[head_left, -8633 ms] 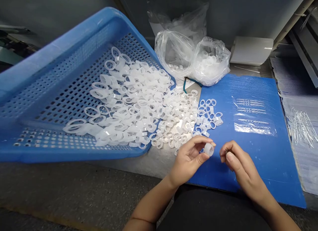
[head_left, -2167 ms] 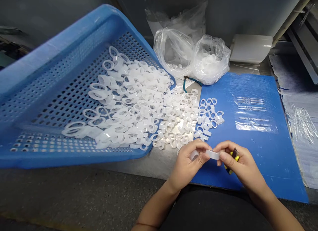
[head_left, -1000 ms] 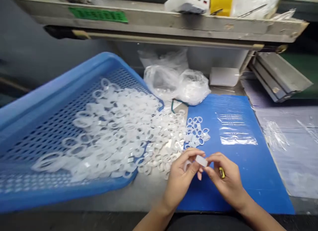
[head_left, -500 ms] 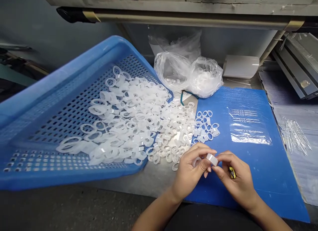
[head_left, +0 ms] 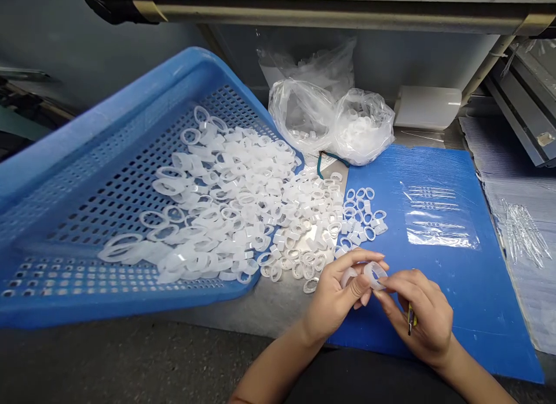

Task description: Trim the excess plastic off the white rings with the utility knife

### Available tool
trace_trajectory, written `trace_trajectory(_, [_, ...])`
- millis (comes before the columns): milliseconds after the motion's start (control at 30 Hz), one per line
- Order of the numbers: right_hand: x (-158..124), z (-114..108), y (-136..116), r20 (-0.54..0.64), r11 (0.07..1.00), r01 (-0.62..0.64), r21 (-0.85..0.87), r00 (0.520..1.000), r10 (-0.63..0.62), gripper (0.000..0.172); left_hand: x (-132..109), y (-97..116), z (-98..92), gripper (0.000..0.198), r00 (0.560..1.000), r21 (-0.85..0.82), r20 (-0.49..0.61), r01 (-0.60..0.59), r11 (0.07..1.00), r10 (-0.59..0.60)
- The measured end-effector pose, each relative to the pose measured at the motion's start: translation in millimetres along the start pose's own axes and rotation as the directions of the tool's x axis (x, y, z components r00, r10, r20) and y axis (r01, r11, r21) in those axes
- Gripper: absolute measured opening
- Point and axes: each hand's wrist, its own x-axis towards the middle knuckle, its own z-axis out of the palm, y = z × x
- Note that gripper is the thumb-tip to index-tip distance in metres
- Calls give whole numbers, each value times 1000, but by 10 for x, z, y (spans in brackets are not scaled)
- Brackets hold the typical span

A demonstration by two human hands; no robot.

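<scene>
A translucent white ring [head_left: 374,275] is pinched between the fingertips of both hands, above the blue mat [head_left: 469,300]. My left hand [head_left: 336,294] grips the ring's left side, and a second white ring [head_left: 348,276] sits within its curled fingers. On the ring's right edge are the thumb and index finger of my right hand [head_left: 419,311]. A small yellow and black tool [head_left: 411,319] is tucked in the right palm, mostly hidden by the fingers. Many loose white rings [head_left: 308,224] lie heaped just beyond my left hand.
A tilted blue basket [head_left: 130,120] full of white rings fills the left. Behind stand clear plastic bags [head_left: 362,126]. A clear packet [head_left: 438,216] of thin pointed pieces lies on the mat, with similar loose pieces [head_left: 525,233] at the right. A metal bar [head_left: 325,15] crosses above.
The held ring has been turned, so its opening now shows. My right hand has rotated and shifted slightly right, and the small tool in it points downward. The whole view has shifted a little.
</scene>
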Motion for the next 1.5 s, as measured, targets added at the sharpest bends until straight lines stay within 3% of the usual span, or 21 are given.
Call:
trace_trajectory(100, [18,-7,-19,-9,1000,16,-9,1000,-16,20,-6,-15,-1,39,999,-73,1,40,997,-40])
trace_trajectory(433, [-6,-26,-17,-2,998,37,-51,999,-37,17,-11,-20,2,31,997,-133,69,-12,991,21])
trace_trajectory(700, [-87,-31,55,58,991,133,-28,990,-131,19,-24,-75,-33,32,993,-150,121,26,988,-7])
trace_trajectory(800, [-82,-28,69,23,983,181,-37,983,-181,17,-28,-80,-29,33,990,-167,141,29,986,-5])
trace_trajectory(1067, [-4,-44,52,8,974,216,-74,976,-216,11,-39,-77,-22,38,993,-131,106,67,989,-53])
trace_trajectory(1333, [-30,-34,87,23,970,237,-56,972,-236,14,-46,-65,-6,35,988,-158,143,71,985,-49])
trace_trajectory(1500, [-56,4,100,-2,972,224,-70,974,-224,11,-34,-114,-4,30,997,-239,45,73,968,-64])
